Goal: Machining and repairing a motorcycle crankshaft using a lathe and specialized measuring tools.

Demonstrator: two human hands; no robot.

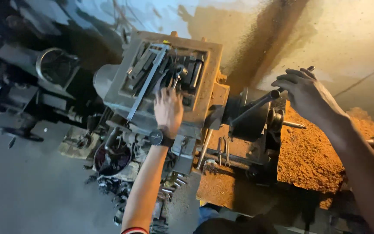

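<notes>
The left hand [168, 108], a dark watch [156, 137] on its wrist, is reaching over the lathe [204, 73] with fingers spread, fingertips resting among the loose tools [152, 67] lying in the tray on top, near its front edge. Over at the lathe's right end, the right hand [304, 91] is curling around the dark bar [256, 105] sticking out of the chuck [249, 115], apparently gripping its far end, though the fingers are hiding the contact. Reddish-brown shavings [312, 151] are piling up below that hand.
</notes>
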